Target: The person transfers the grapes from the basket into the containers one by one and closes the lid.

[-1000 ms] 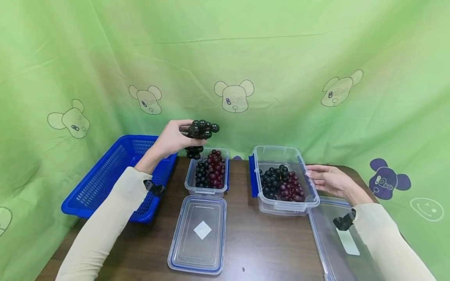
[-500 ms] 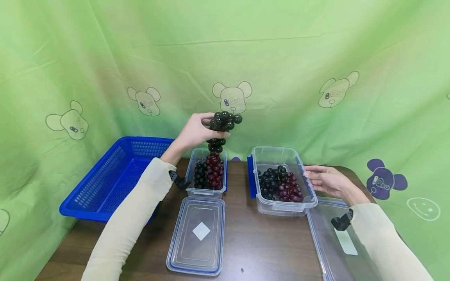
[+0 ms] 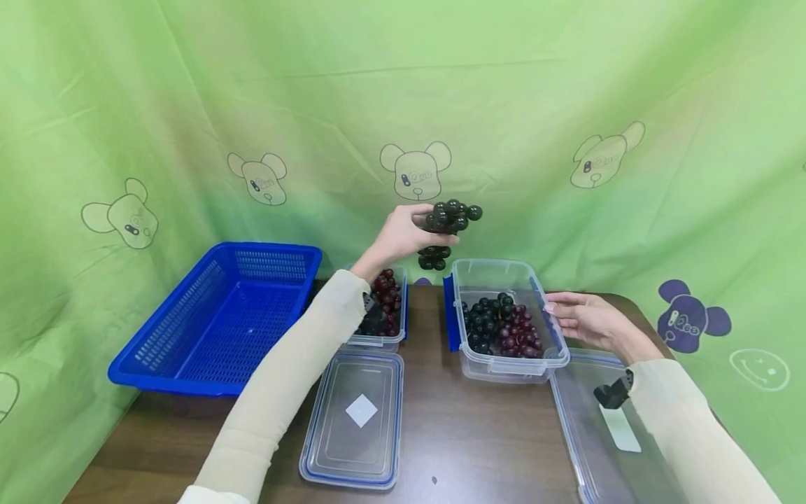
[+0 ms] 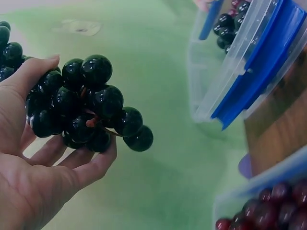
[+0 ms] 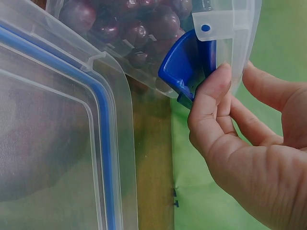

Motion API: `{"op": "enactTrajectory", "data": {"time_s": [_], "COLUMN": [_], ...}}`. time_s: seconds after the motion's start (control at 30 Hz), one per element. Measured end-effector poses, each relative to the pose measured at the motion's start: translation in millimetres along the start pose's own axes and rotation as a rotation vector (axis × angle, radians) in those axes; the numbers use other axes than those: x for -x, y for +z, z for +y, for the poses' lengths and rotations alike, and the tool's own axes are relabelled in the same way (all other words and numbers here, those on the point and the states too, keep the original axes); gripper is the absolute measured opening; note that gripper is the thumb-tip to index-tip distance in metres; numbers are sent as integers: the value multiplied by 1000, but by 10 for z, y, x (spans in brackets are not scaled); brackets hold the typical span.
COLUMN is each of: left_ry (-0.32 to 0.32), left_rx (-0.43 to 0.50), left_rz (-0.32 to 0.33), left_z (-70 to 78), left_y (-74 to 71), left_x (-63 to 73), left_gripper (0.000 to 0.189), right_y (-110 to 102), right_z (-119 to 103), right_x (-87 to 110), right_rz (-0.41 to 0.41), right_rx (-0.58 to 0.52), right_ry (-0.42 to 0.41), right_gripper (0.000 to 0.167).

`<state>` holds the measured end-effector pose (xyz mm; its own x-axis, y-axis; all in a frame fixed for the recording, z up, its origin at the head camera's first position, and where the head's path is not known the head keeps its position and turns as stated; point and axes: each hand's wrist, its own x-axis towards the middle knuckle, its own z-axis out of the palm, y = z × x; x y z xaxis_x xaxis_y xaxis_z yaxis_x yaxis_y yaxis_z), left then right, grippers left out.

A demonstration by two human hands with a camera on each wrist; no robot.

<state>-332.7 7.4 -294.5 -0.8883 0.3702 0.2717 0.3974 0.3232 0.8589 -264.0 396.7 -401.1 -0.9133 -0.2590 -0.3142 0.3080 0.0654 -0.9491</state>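
My left hand (image 3: pixel 406 234) grips a bunch of black grapes (image 3: pixel 450 217), raised between the two plastic containers. In the left wrist view the round grapes (image 4: pixel 98 100) sit between thumb and fingers, the bunch extending past both sides of the hand. At the right side of the large clear container (image 3: pixel 504 372), my right hand (image 3: pixel 592 323) holds its edge. The right wrist view shows its fingers curled by the blue latch (image 5: pixel 184 69) and the rim. Inside that container lie black grapes (image 3: pixel 483 323) and red grapes (image 3: pixel 521 337).
A smaller container (image 3: pixel 373 343) with red grapes (image 3: pixel 388 297) stands left, partly behind my left sleeve. Its lid (image 3: pixel 349 451) lies in front. A larger lid (image 3: pixel 588 427) lies under my right arm. The blue basket (image 3: pixel 214 329) is far left; a green curtain (image 3: pixel 504 105) hangs behind.
My left hand has carried the black grapes rightward, from over the smaller container's left side to near the large container. My right hand stays at the large container's edge.
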Motion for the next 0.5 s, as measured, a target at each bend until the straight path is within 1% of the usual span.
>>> {"op": "enactTrajectory", "data": {"time_s": [0.13,0.23,0.37,0.5], "left_ry": [-20,-46,-56,-58], "left_rx": [-22,-20,-3,-25], "left_rz": [-28,-38,-18,10], "left_z": [-41,-97,-153,-163], "left_y": [240,406,596,778], "left_x": [-72,-106,-147,-207], "left_gripper": [51,51,51,54], "right_y": [17,43,78,67], "right_z": [-1,12,28,31], "right_x": [2,-4,-21,-28], "right_rz": [-4,-8,-7,-2], "right_rx": [-8,-5,8,15], "right_ry": [-3,-1,-6,-1], "right_gripper": [20,21,21,21]}}
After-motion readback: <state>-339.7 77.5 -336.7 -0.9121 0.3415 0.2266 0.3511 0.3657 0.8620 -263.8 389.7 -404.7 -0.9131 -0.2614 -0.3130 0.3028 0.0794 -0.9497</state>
